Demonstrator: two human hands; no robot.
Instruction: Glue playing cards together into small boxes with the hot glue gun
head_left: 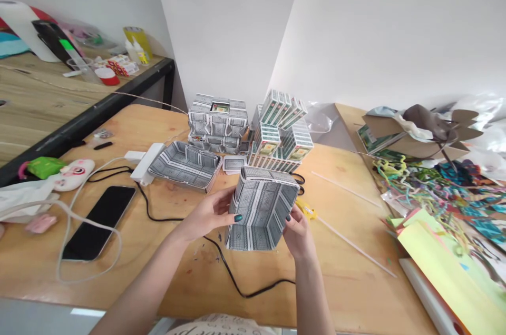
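Between my hands I hold an open box made of grey patterned playing cards [259, 208], tilted so its hollow inside faces me. My left hand [211, 214] grips its left wall, thumb over the edge. On the right side, my right hand [298, 229] clasps the other wall, thumb on the rim. Behind it to the left lies a shallow card tray [185, 166]. Farther back stands a card-covered chest [217, 116]. Stacked card packs [272, 140] rise behind the held box, and a few loose cards [234, 164] lie flat beside them.
A yellow glue gun [306, 209] with a clear glue stick [356, 245] lies right of my hands. A black cable [233, 272] crosses the table in front. At left are a phone [98, 224] and a white power strip [147, 164]. Colourful craft bits [438, 187] crowd the right.
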